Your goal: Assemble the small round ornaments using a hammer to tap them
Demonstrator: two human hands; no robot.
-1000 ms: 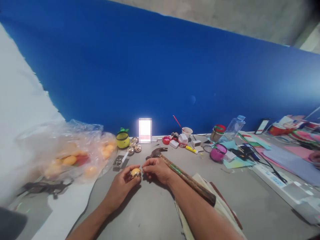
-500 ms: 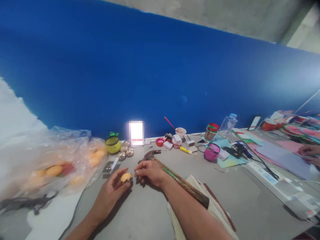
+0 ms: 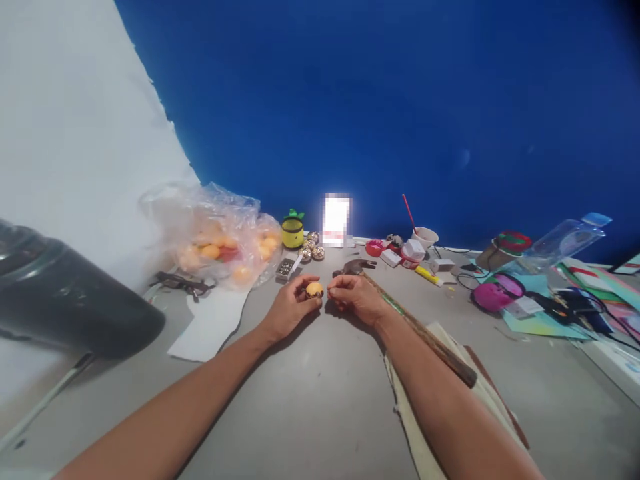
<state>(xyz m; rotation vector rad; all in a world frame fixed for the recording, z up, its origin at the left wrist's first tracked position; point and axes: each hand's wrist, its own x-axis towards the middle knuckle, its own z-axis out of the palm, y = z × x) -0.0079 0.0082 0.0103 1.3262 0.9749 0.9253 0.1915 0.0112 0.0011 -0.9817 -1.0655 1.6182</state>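
Observation:
My left hand (image 3: 289, 308) has its fingers wrapped round a small yellow-orange ball (image 3: 315, 289) with dark, shiny studs along its lower part. Just to the right, my right hand (image 3: 354, 297) is closed in a pinch, apart from the ball; anything between its fingertips is too small to make out. A claw hammer (image 3: 425, 335) lies behind and under the right hand and forearm, its head (image 3: 356, 267) pointing left. Beyond my left hand stands a little open box of shiny metal pieces (image 3: 285, 269), with several studded balls (image 3: 311, 251) behind it.
A clear bag of orange balls (image 3: 215, 247) sits at left, near a large dark cylinder (image 3: 75, 293). Folded cloth (image 3: 445, 340) lies under the hammer handle. A yellow pot (image 3: 293, 233), paper cup (image 3: 425, 237), yellow tube (image 3: 428, 275), pink pouch (image 3: 493, 293) and clear bottle (image 3: 565, 245) line the back.
The view has turned left, so everything appears further right and the dark cylinder has come into sight. Both hands keep nearly the same pose, the ball still in the left.

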